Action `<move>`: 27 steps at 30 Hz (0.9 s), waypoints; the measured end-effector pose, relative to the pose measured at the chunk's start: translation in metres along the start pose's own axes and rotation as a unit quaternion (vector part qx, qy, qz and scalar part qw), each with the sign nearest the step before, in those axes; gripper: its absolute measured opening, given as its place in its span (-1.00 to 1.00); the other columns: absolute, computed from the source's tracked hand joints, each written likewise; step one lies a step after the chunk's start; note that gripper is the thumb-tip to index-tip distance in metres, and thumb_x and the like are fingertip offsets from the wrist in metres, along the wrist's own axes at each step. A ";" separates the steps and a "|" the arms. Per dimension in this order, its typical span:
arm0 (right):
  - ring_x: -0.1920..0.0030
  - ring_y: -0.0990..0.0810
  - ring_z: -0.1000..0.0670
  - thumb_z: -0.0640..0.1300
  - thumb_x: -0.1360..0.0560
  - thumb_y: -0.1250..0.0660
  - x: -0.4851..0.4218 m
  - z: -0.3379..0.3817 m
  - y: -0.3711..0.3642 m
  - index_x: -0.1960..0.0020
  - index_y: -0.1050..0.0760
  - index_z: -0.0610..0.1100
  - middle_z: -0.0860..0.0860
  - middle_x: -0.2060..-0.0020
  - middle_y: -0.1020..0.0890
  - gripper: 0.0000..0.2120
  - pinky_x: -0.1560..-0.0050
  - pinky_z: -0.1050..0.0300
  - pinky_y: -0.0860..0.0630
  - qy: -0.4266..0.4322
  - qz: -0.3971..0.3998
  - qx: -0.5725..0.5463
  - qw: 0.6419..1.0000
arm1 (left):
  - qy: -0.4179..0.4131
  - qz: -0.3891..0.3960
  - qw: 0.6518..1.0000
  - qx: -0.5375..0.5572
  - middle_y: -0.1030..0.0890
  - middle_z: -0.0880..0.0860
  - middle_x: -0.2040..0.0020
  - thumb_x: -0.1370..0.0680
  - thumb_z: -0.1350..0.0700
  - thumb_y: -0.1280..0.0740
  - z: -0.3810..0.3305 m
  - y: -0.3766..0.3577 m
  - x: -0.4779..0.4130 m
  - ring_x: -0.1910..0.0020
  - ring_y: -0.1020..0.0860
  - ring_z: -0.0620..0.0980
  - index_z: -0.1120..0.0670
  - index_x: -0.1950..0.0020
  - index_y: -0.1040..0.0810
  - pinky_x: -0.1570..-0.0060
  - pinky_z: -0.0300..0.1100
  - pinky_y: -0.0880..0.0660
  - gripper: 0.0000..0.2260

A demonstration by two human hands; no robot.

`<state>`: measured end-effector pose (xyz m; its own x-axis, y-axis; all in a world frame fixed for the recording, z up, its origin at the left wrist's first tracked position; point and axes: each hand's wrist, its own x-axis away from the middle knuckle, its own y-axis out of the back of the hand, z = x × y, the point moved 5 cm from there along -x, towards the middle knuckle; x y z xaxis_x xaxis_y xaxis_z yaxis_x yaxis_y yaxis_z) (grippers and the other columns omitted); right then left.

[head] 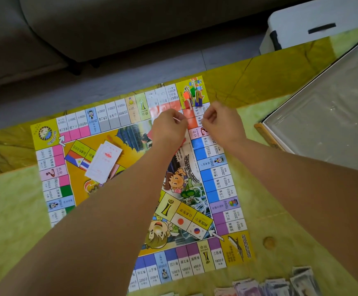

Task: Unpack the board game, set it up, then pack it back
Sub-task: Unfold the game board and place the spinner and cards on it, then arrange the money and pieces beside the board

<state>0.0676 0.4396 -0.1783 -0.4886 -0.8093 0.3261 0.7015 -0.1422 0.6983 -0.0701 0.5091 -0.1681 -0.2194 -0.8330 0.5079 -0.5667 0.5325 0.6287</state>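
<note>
Over the game board's (pixel 216 182) far corner, the left hand (pixel 170 124) pinched a thin white piece (pixel 179 119). The right hand (pixel 222 121) was curled, its hold unclear.

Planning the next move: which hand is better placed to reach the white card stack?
Left, probably: the left hand is nearer the card stack; the right hand lies farther off, toward the box.

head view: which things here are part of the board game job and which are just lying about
Job: game board, card stack, standing pieces on the far corner, paper money, box (likely the game's), left hand pinching a small white piece, right hand.
Lying about: sofa, white container, small round brown thing.
</note>
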 end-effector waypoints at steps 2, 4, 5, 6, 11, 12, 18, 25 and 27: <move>0.22 -0.58 0.01 -0.20 -0.47 -0.36 0.021 0.002 0.001 0.12 -0.48 -0.03 0.03 0.26 -0.60 -0.91 0.12 -0.02 -0.57 0.003 0.030 -0.024 0.999 | -0.007 0.000 1.000 -0.002 -0.63 -0.04 0.18 -0.57 0.09 -0.28 0.001 0.003 0.016 0.27 -0.61 -0.06 0.07 0.00 -0.59 0.20 -0.17 -0.56 -0.88; 0.23 -0.57 0.02 -0.22 -0.48 -0.34 0.039 0.000 -0.002 0.08 -0.51 -0.06 0.02 0.24 -0.60 -0.93 0.10 -0.02 -0.58 0.001 0.053 -0.044 0.998 | -0.015 0.001 1.000 -0.007 -0.63 -0.01 0.18 -0.57 0.09 -0.28 0.006 0.003 0.030 0.22 -0.60 -0.02 0.08 0.03 -0.59 0.19 -0.16 -0.52 -0.88; 0.23 -0.56 0.02 -0.23 -0.49 -0.33 0.051 -0.002 -0.004 0.06 -0.52 -0.09 0.01 0.23 -0.60 -0.93 0.10 -0.02 -0.58 0.000 0.063 -0.051 0.997 | -0.017 0.008 1.000 -0.015 -0.61 -0.02 0.20 -0.57 0.09 -0.27 0.010 0.003 0.041 0.23 -0.57 -0.02 0.08 0.05 -0.58 0.22 -0.18 -0.47 -0.89; 0.23 -0.55 0.01 -0.24 -0.49 -0.32 0.064 -0.004 -0.005 0.04 -0.52 -0.10 0.00 0.22 -0.60 -0.92 0.09 -0.03 -0.57 -0.002 0.071 -0.055 0.996 | -0.022 0.016 0.999 -0.025 -0.60 -0.03 0.20 -0.58 0.08 -0.27 0.014 0.004 0.053 0.23 -0.56 -0.02 0.07 0.05 -0.57 0.23 -0.19 -0.44 -0.89; 0.25 -0.56 -0.08 -0.24 -0.54 -0.26 0.119 -0.023 -0.013 0.01 -0.52 -0.09 -0.02 0.20 -0.61 -0.89 0.12 -0.10 -0.56 -0.027 0.099 -0.040 0.994 | -0.013 0.047 0.998 -0.033 -0.63 0.04 0.18 -0.59 0.09 -0.26 0.049 0.004 0.105 0.19 -0.58 0.07 0.07 0.08 -0.55 0.19 -0.10 -0.50 -0.88; 0.24 -0.56 -0.09 -0.24 -0.54 -0.25 0.127 -0.025 -0.015 0.00 -0.52 -0.09 -0.03 0.20 -0.61 -0.89 0.12 -0.10 -0.55 -0.031 0.102 -0.034 0.994 | -0.013 0.059 0.998 -0.031 -0.63 0.06 0.17 -0.59 0.08 -0.26 0.054 0.002 0.113 0.19 -0.58 0.09 0.08 0.06 -0.55 0.18 -0.07 -0.51 -0.87; 0.01 -0.55 -0.08 -0.24 -0.55 -0.26 0.179 -0.027 -0.037 -0.21 -0.49 -0.14 -0.09 -0.12 -0.54 -0.75 -0.06 0.02 -0.49 -0.023 0.123 0.014 0.992 | 0.002 0.182 0.981 -0.072 -0.59 0.06 -0.09 -0.61 0.08 -0.23 0.092 -0.020 0.161 0.10 -0.60 0.09 0.07 -0.24 -0.50 0.15 -0.11 -0.52 -0.77; -0.18 -0.49 -0.07 -0.23 -0.54 -0.29 0.231 -0.030 -0.050 -0.38 -0.38 -0.12 -0.09 -0.30 -0.41 -0.59 -0.10 0.16 -0.38 -0.032 0.117 -0.027 0.992 | -0.043 0.161 0.983 -0.075 -0.42 0.08 -0.39 -0.60 0.12 -0.26 0.115 -0.024 0.207 -0.24 -0.49 0.07 0.07 -0.38 -0.45 -0.11 -0.15 -0.40 -0.66; -0.12 -0.54 -0.06 -0.24 -0.55 -0.28 0.245 -0.032 -0.049 -0.32 -0.44 -0.12 -0.07 -0.24 -0.49 -0.66 -0.09 0.09 -0.46 -0.052 0.102 -0.039 0.993 | -0.052 0.137 0.985 -0.092 -0.48 0.09 -0.33 -0.59 0.12 -0.27 0.122 -0.023 0.218 -0.20 -0.51 0.07 0.07 -0.33 -0.49 -0.04 -0.16 -0.41 -0.69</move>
<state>-0.0697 0.2297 -0.1532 -0.3805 -0.7634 0.5219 0.8268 -0.0281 0.5617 -0.2015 0.2973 -0.1435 -0.4295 -0.6594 0.6171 -0.3241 0.7503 0.5762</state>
